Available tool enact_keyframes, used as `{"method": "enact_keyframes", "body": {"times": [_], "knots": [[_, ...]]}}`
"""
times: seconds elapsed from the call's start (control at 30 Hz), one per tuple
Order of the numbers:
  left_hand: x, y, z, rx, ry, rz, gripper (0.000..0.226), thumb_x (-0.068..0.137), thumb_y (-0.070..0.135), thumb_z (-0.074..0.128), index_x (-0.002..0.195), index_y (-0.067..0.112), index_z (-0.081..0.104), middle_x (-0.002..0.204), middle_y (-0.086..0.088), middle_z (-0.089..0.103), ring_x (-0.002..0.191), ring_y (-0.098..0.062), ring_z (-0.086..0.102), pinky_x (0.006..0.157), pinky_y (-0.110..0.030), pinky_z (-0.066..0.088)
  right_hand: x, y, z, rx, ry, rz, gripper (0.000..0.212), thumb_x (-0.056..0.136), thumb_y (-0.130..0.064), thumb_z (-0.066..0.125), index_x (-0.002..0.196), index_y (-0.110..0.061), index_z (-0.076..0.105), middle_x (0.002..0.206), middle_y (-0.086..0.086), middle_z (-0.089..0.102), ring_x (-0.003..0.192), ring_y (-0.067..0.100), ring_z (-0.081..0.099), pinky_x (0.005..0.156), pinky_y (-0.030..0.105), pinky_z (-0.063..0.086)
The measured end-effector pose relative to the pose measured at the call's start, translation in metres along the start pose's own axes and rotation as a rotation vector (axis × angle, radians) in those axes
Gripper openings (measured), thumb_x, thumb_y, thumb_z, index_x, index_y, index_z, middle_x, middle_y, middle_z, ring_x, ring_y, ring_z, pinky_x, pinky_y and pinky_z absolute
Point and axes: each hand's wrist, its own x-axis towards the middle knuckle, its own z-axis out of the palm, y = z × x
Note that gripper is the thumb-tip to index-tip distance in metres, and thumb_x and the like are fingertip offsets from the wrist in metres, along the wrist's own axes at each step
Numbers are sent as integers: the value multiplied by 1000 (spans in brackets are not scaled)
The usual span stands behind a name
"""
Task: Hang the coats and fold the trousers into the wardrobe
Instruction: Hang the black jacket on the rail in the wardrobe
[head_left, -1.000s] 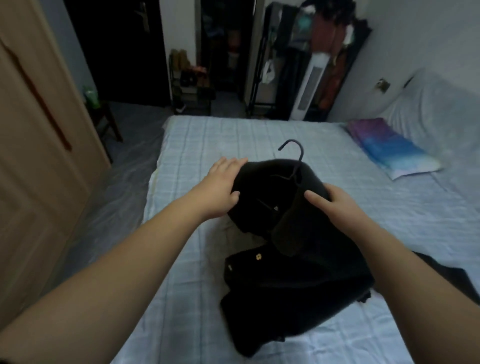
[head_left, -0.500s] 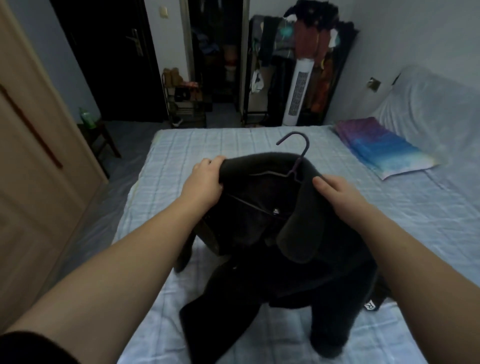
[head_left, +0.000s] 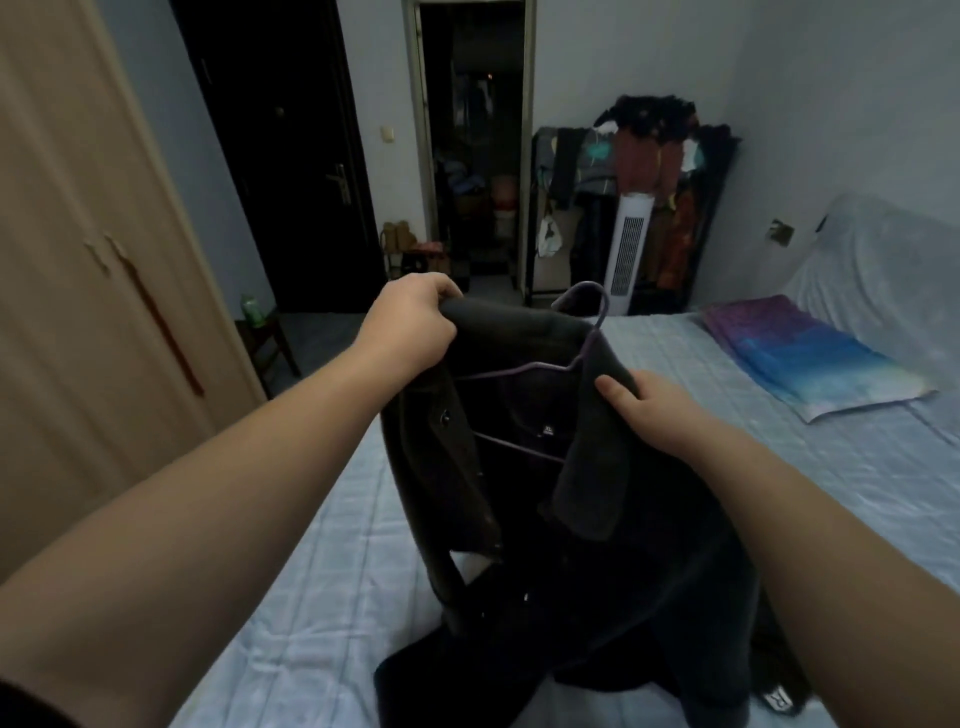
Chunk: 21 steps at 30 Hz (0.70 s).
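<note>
A black coat hangs from both my hands above the bed, its lower part still trailing on the sheet. A purple wire hanger sits inside its collar, hook pointing up. My left hand grips the coat's left shoulder, raised high. My right hand grips the right shoulder by the collar, thumb on top. The wardrobe with beige doors stands shut at the left.
A colourful pillow lies on the bed's right side. Beyond the bed stand a white tower fan, a loaded clothes rack, a dark door and a small stool holding a green bottle.
Both hands have lifted the coat by its shoulders off the bed; it now hangs open with the hanger inside. My view has risen toward the room's far end.
</note>
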Motion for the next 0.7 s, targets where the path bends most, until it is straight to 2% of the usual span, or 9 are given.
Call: {"method": "enact_keyframes", "body": {"times": [0.1,0.2,0.27,0.3,0.37,0.47,0.53,0.6,0.7], "knots": [[3,19,-36,-37,59,42,38,79,0,58,104,26,70,102,0,63,89,-18,61,73,-30,55,2,-35,-14,-54,48,-104,34,103,-45,46,124,-25,64,105,-8,60,100,15,55,85,28,38],[7,39,-78,-88,141,121,38,78,-1,59,102,26,69,101,-1,65,92,-20,62,78,-33,57,1,-74,-30,-119,19,-178,20,101,-48,49,109,-34,61,98,-16,62,97,14,60,82,29,42],[12,48,-111,-95,197,155,36,78,1,61,103,25,68,101,-2,65,93,-20,62,79,-35,58,0,-102,-43,-97,36,-216,22,99,-54,48,105,-36,61,96,-19,65,95,12,65,82,33,50],[15,51,-129,-104,233,163,34,79,2,61,103,25,67,100,-2,65,92,-19,62,77,-34,58,1,-116,-50,-71,78,-240,25,99,-55,48,105,-36,62,95,-19,66,93,11,65,81,33,51],[18,59,-161,-130,292,191,32,79,5,61,103,24,66,97,-1,65,89,-18,62,71,-30,55,2,-148,-66,-7,196,-305,22,100,-51,49,104,-34,62,91,-22,63,87,5,62,72,24,48],[20,75,-185,-44,267,269,29,83,17,64,111,23,58,99,2,60,90,-19,58,65,-26,45,3,-196,-88,142,391,-381,23,101,-44,51,105,-26,63,87,-20,61,80,3,58,66,18,42],[18,76,-194,-15,147,316,41,89,37,67,125,22,53,113,4,58,101,-17,57,78,-28,44,2,-225,-98,181,438,-413,23,102,-42,51,104,-24,64,85,-18,61,78,-3,55,66,15,42],[14,66,-209,-21,46,361,54,93,52,59,139,25,49,128,4,57,116,-16,55,94,-30,44,3,-242,-102,195,451,-432,21,103,-40,50,104,-24,63,85,-19,61,77,-9,53,61,7,40],[12,44,-237,261,120,360,53,90,59,58,139,46,44,137,-4,51,127,-31,47,107,-43,38,5,-252,-100,213,452,-449,23,103,-40,50,103,-22,65,85,-18,64,77,-8,56,57,2,40]]}}
